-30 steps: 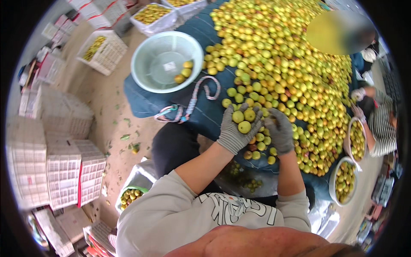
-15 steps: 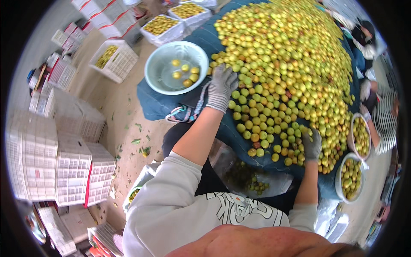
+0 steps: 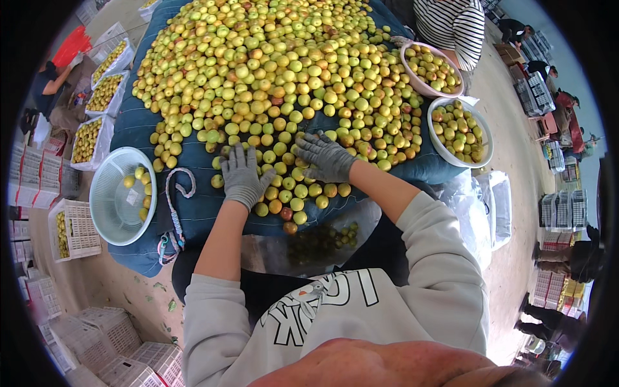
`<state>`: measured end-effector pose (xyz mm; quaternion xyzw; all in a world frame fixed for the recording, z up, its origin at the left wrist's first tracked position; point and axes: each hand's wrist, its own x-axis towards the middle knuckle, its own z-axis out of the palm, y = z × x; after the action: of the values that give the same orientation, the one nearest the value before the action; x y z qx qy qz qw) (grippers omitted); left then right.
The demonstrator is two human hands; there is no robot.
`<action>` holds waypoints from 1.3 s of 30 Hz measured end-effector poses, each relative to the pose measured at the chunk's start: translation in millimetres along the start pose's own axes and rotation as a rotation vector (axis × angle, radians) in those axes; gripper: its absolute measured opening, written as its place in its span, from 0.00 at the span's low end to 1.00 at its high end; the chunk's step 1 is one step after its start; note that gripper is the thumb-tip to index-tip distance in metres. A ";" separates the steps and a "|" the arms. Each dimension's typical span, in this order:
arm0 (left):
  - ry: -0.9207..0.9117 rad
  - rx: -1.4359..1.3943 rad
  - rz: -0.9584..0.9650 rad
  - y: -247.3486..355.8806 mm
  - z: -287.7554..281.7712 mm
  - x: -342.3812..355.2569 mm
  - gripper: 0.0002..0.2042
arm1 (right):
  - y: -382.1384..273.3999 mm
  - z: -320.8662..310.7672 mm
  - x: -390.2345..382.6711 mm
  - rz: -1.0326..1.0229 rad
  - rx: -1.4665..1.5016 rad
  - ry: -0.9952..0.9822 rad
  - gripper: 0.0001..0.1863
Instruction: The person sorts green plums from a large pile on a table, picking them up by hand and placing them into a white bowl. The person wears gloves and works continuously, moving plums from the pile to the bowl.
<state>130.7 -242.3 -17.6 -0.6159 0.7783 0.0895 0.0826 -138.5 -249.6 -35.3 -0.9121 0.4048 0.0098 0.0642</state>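
Note:
A large heap of small round yellow-green fruits [image 3: 258,71], some blushed red-brown and looking like jujubes, covers the dark blue padded cloth [image 3: 200,213] before me. Both my hands wear grey knit gloves. My left hand [image 3: 244,175] lies palm down with fingers spread, touching fruits at the heap's near left edge. Across a small group of loose fruits, my right hand [image 3: 324,157] rests on others, its fingers stretched toward the left. Neither hand holds anything that I can see. Below the cloth's near edge, a clear plastic bag [image 3: 258,253] contains darker fruits.
At left stands a pale blue colander basin [image 3: 103,193] with several fruits, beside a braided cord [image 3: 173,200]. A pink basin [image 3: 412,74] and a white basin [image 3: 438,145], both full, stand right, near a person in stripes [image 3: 461,32]. White crates [image 3: 84,238] line the left floor.
The view has swung, so the heap now lies straight ahead. My left hand has left the colander's side, and my hands are closer together at the heap's near edge.

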 end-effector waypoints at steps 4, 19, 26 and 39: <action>-0.079 -0.030 0.277 22.6 11.8 -37.2 0.43 | 25.7 -46.1 -4.7 0.530 0.071 -0.034 0.26; 0.530 -1.894 -0.567 -73.9 -3.2 -13.4 0.30 | 60.0 -6.3 -30.4 0.631 -0.009 0.052 0.35; 0.396 -1.013 -0.052 -37.9 4.7 -31.1 0.18 | 27.8 -4.8 -52.2 0.518 0.124 0.026 0.36; 0.317 -0.220 0.082 9.0 23.5 -26.4 0.23 | 41.8 7.9 -81.2 0.410 0.667 0.248 0.37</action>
<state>128.4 -209.7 -33.7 -0.5954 0.7915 0.0792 -0.1124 -223.7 -216.6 -42.0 -0.7360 0.5638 -0.2194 0.3038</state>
